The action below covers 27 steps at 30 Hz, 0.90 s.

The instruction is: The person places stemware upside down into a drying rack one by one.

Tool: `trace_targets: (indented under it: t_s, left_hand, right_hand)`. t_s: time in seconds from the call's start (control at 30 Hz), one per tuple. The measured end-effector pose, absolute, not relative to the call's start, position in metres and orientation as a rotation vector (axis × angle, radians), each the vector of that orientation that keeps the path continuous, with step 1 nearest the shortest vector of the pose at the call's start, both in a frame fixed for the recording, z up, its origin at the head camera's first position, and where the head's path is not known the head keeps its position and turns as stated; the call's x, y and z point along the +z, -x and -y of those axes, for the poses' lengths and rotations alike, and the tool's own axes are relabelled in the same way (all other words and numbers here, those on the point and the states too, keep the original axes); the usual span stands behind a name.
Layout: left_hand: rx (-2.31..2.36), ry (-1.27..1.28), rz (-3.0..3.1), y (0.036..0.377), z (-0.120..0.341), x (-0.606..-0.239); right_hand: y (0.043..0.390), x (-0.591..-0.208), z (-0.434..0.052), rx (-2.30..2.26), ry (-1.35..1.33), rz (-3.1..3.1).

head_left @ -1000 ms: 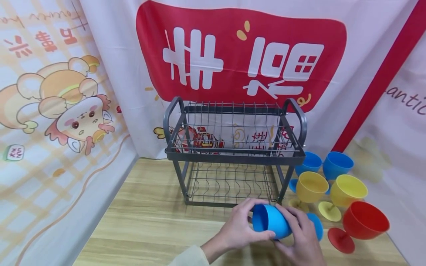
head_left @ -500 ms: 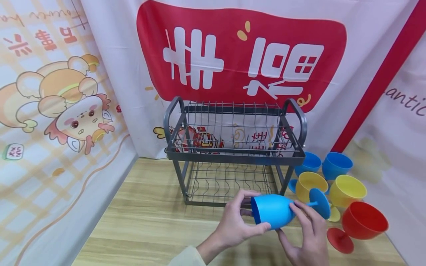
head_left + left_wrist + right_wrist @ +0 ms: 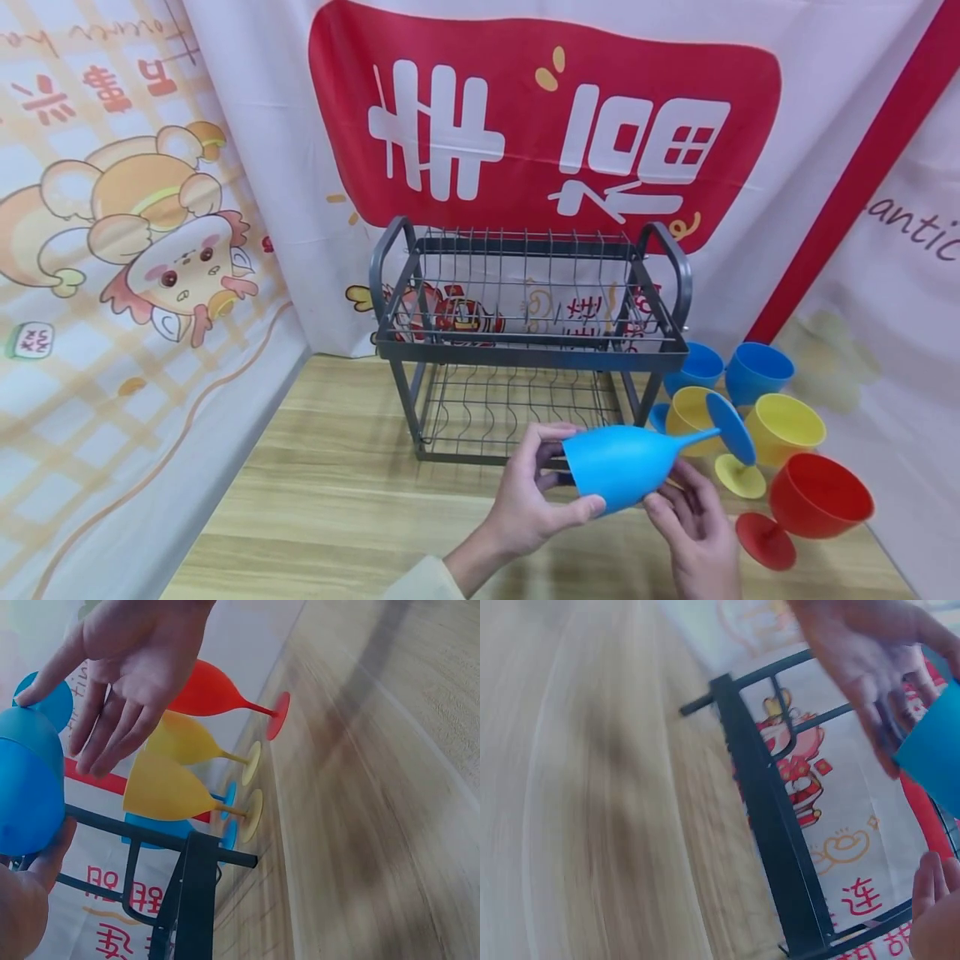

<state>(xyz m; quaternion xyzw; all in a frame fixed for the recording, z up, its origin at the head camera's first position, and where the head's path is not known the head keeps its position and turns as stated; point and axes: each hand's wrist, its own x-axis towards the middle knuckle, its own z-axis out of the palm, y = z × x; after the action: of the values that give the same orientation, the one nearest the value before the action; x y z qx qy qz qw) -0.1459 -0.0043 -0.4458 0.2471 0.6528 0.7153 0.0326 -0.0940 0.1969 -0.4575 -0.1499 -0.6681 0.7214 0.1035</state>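
A blue plastic goblet (image 3: 626, 467) is held on its side above the table, mouth to the left and its stem and foot pointing up to the right. My left hand (image 3: 528, 492) grips the bowl near the rim, thumb in front and fingers behind. My right hand (image 3: 697, 525) is at the lower right of the bowl, its thumb tip against it. In the left wrist view the right hand's fingers (image 3: 112, 735) stretch out loosely beside the goblet. The right wrist view shows the goblet's bowl (image 3: 937, 750) only in part.
A dark two-tier dish rack (image 3: 532, 358) stands behind the hands. To the right stand two blue goblets (image 3: 759, 372), two yellow goblets (image 3: 786, 429) and a red goblet (image 3: 822, 497) on the wooden table (image 3: 300, 517). Printed cloth (image 3: 262, 167) hangs at the back and sides.
The blue goblet has been raised and turned, its foot swinging up and to the right. My left hand keeps its grip; the right hand has slid beneath the bowl and loosened.
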Motion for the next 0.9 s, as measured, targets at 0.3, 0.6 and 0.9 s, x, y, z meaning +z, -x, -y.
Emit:
trace_targets:
  t_s: [0.3,0.6,0.9]
  left_hand:
    - [2.158,-0.745,-1.976,0.148,-0.002,-0.457]
    - [2.085,-0.648,-1.960,0.170,-0.012,-0.468]
    - [2.055,-0.630,-1.969,0.170,-0.013,-0.474]
  right_hand:
    - [0.104,-0.466,-0.206,2.470,0.363,1.935]
    - [0.117,-0.475,-0.203,2.588,0.505,1.839]
    - [0.118,-0.485,-0.198,2.717,0.543,1.681]
